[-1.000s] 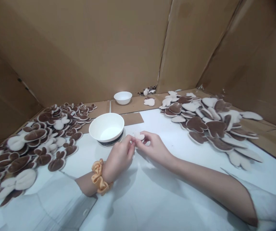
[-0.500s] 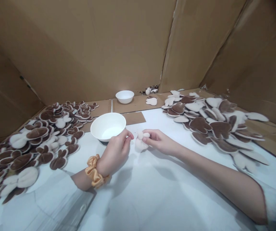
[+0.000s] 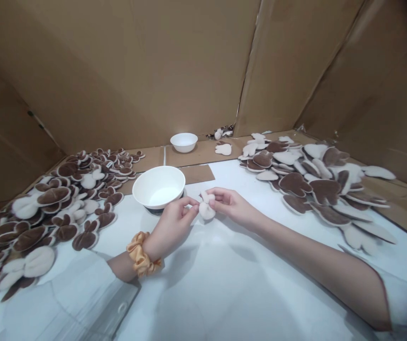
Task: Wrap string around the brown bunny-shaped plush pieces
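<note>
Between thumb and fingers, my right hand [image 3: 237,206] holds a small white plush bunny-shaped piece [image 3: 207,211], its ears up and round body down, just above the white tabletop. My left hand [image 3: 178,215], with an orange scrunchie [image 3: 142,254] at the wrist, is pinched closed at the left edge of that piece. Whatever lies between the left fingertips is too small to make out. Right behind the left hand stands a white bowl [image 3: 159,187] with a dark base; its visible inside is plain white.
Brown-and-white plush bunny pieces lie piled at left [image 3: 52,195], looking puffed and pinched in the middle. At right is a pile of flatter pieces [image 3: 296,183]. Farther back are a second white bowl [image 3: 184,142] and a single piece [image 3: 224,149]. Cardboard walls [image 3: 136,71] surround the table.
My left fingertips have come together and moved right to the plush piece. The piece has turned slightly in my right hand, so its ears and round body show more plainly.
</note>
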Tool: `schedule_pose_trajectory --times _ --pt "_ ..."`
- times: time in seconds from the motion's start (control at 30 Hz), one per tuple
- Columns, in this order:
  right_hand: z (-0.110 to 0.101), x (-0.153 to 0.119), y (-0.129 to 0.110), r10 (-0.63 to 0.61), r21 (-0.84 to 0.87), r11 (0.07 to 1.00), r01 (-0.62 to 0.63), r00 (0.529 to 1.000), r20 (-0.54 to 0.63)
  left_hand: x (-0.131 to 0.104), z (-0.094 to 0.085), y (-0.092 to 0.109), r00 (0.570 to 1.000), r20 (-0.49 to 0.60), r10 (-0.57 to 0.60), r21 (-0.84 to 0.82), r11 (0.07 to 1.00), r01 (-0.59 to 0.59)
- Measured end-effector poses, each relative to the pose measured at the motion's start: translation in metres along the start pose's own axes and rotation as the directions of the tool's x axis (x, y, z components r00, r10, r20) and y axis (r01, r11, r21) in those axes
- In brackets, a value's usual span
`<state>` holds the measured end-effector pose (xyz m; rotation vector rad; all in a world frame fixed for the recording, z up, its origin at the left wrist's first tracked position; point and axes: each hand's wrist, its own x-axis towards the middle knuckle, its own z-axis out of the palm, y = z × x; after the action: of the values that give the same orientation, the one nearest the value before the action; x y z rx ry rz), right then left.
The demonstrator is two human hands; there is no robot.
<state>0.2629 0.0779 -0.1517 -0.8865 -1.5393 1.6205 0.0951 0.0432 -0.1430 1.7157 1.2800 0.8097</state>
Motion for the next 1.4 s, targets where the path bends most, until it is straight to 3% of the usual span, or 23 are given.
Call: schedule_pose_trajectory --times 0.17,0.3,0.4,0.5,0.73,0.83,0.97,1.07,1.2,1.33,1.4 --pt "0.000 -0.001 0.000 -0.033 0.037 0.999 0.032 0.999 0.032 -0.003 0.002 0.000 1.000 -0.021 0.006 -0.005 1.000 -0.006" --pt "0.001 -0.003 -0.001 -0.091 0.080 0.993 0.086 0.994 0.063 -0.007 0.005 -0.003 0.991 -0.096 0.091 0.109 0.991 -0.081" --pt "0.002 -0.003 0.003 -0.106 0.082 0.991 0.102 0.993 0.043 -0.010 0.007 -0.007 0.952 -0.169 0.255 0.300 0.933 -0.197" --pt "0.004 -0.003 0.008 -0.104 0.152 0.984 0.092 0.992 0.074 -0.010 0.009 -0.011 0.911 -0.175 0.373 0.441 0.857 -0.266" --pt "0.009 -0.005 0.010 -0.125 0.319 0.945 0.079 0.984 0.127 -0.010 0.008 -0.015 0.844 -0.191 0.500 0.562 0.761 -0.324" --pt "0.010 -0.005 0.012 -0.146 0.282 0.951 0.124 0.987 0.060 -0.010 0.010 -0.016 0.818 -0.171 0.549 0.586 0.724 -0.363" --pt "0.009 -0.003 0.016 -0.109 0.244 0.962 0.120 0.992 -0.058 -0.010 0.010 -0.014 0.842 -0.160 0.516 0.549 0.755 -0.358" --pt "0.008 -0.002 0.016 -0.026 0.240 0.970 0.036 0.999 -0.046 -0.011 0.007 -0.010 0.876 -0.137 0.463 0.543 0.774 -0.325" --pt "0.007 -0.001 0.016 -0.016 0.195 0.981 0.025 0.999 -0.046 -0.011 0.003 -0.002 0.925 0.012 0.379 0.601 0.737 -0.309" --pt "0.010 -0.002 0.015 0.003 0.061 0.998 -0.001 0.999 -0.039 -0.012 0.002 0.001 0.901 0.166 0.400 0.666 0.629 -0.402" --pt "0.012 -0.004 0.014 -0.004 -0.017 1.000 0.004 1.000 -0.017 -0.011 0.001 0.000 0.899 0.184 0.397 0.651 0.636 -0.414"
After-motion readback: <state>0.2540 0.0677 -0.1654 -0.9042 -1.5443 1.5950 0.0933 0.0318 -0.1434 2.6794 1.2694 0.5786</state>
